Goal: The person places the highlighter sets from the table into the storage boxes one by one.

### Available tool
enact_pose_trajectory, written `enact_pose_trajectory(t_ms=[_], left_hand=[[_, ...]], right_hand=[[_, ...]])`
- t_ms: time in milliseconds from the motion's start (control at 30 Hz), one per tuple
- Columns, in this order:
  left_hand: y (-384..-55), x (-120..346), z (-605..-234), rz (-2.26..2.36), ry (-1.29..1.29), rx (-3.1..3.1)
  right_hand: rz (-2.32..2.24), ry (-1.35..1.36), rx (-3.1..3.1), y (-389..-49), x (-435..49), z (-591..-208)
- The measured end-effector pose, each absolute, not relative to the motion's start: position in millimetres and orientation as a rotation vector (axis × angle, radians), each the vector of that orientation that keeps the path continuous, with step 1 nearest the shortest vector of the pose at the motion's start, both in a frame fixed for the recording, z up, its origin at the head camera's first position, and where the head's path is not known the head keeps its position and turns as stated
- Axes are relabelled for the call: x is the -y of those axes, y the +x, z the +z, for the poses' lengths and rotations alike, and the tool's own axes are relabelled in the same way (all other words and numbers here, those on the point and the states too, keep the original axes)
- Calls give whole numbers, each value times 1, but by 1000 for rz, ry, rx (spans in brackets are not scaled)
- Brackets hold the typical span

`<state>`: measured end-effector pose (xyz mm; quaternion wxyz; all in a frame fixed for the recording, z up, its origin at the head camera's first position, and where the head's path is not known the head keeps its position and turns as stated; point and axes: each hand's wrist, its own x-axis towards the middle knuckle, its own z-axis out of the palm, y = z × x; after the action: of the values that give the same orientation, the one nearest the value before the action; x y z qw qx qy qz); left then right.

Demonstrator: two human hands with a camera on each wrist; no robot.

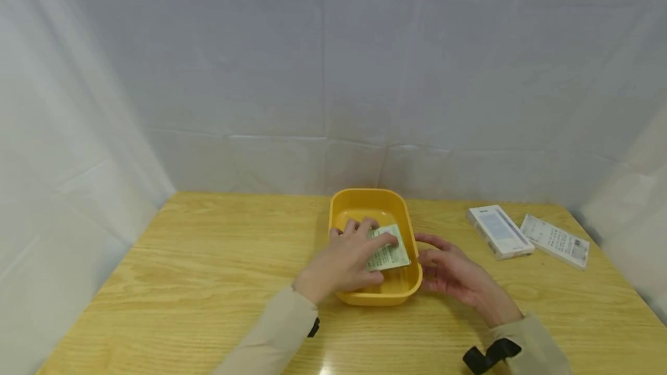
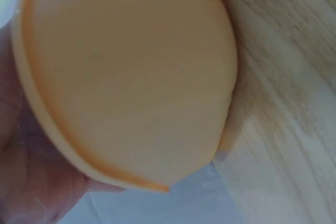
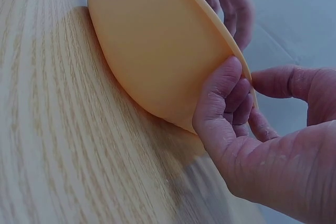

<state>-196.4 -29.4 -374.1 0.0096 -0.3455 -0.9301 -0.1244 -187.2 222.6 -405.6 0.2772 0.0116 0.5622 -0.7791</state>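
A yellow plastic basin (image 1: 376,301) stands on the table at the middle of the head view. Inside it, my left hand (image 1: 339,260) holds a flat pale green box (image 1: 392,257) with printed text, the fingers spread over it and the thumb on the near side. The basin's outer wall (image 2: 136,77) hides that box in the left wrist view. At the basin's right rim is my right hand (image 1: 458,276). In the right wrist view this hand (image 3: 262,145) pinches the rim, thumb at its edge and curled fingers against the basin's outside (image 3: 147,45).
To the right on the wooden table (image 1: 219,265) lie a white box with a bluish panel (image 1: 500,231) and a flat white box with printed text and a barcode (image 1: 554,242), close together. A pale sheet (image 1: 250,74) hangs behind the table and along both sides.
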Motion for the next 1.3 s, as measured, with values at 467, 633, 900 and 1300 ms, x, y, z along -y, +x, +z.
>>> enact_pose_trajectory(t_ms=[467,633,900,1300], left_hand=[[-205,24,-388,-356,-1078,3014],[-207,22,-390,-318,-1078,3029],[-208,17,-394,-237,-1109,3057],[-207,15,-394,-229,-1115,3094]], right_hand=[[-2105,39,-1481,-187,-222,-406],[-2106,43,-1484,-187,-222,-407],[-2108,34,-1480,-187,-223,-407],[-2118,16,-1468,-187,-224,-409]])
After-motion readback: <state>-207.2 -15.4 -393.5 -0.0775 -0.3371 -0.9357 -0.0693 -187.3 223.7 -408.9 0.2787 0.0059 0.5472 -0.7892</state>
